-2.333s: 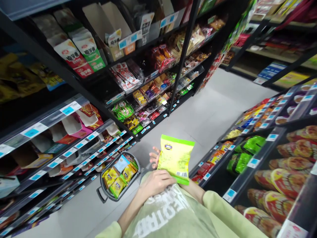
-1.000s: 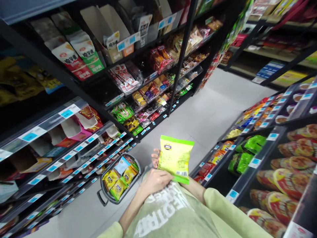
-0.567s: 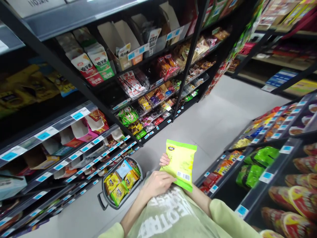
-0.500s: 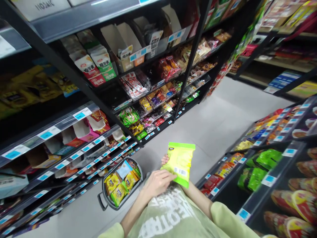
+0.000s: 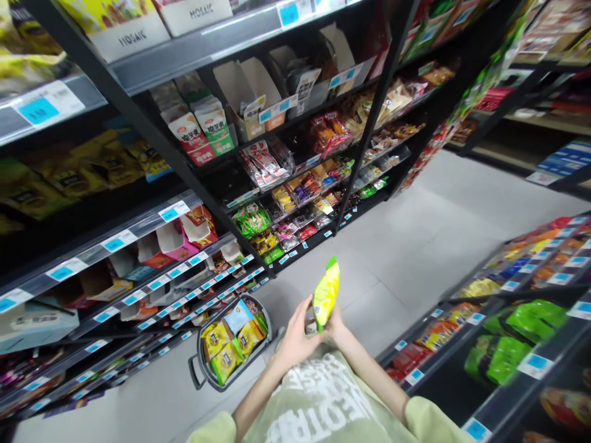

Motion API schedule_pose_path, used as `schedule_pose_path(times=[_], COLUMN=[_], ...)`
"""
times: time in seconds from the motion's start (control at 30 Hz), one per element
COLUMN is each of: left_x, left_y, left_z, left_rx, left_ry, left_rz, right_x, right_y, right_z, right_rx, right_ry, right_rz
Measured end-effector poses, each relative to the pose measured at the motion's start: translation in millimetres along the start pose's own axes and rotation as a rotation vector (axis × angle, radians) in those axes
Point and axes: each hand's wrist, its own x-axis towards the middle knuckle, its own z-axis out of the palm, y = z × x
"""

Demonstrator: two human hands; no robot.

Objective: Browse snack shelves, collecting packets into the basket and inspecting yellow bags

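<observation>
Turned bag [image 5: 325, 294] edge-on since the last frame; now holding it before shirt [image 5: 318, 400] with half-curled left hand [image 5: 298, 337], plus right hand [image 5: 338, 326], of partly hidden grip. Could drop it through loose pinching.

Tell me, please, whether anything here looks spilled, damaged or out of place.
Nothing stands out: the held yellow-green packet shows no visible tear, the snack packets lie inside the basket, and the visible floor shows no spill.
</observation>
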Motion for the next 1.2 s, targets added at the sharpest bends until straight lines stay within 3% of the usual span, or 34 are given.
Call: schedule_pose_path(times=[0.13,0.3,0.5,0.7,0.87,1.0,1.2], left_x=[3,1,-7,-6,-5,-5,-7], left_y=[-9,-15,-9,-18,-30,-36,-30], left_z=[0.6,-3.5,-2.7,2.3,3.4,5.3,9.1], left_rx=[-0.297,-0.635,-0.935,-0.918,-0.821,-0.782,-0.722], left_ry=[0.208,0.406,0.359,0.338,0.330,0.298,0.212], left_rz=[-0.166,-0.378,-0.460,-0.589,-0.607,-0.590,-0.515], right_x=[-4,-14,-14,-9,-14,-17,-18], right_y=[-13,-28,-32,-31,-39,-44,-45], right_z=[9,16,7,-1,6,7,3], right_rx=[0.058,0.075,0.101,0.082,0.202,0.265,0.285], right_ry=[0.023,-0.103,-0.211,-0.186,-0.265,-0.211,-0.153], right_rz=[-0.037,-0.047,0.217,0.147,0.280,0.277,0.246])
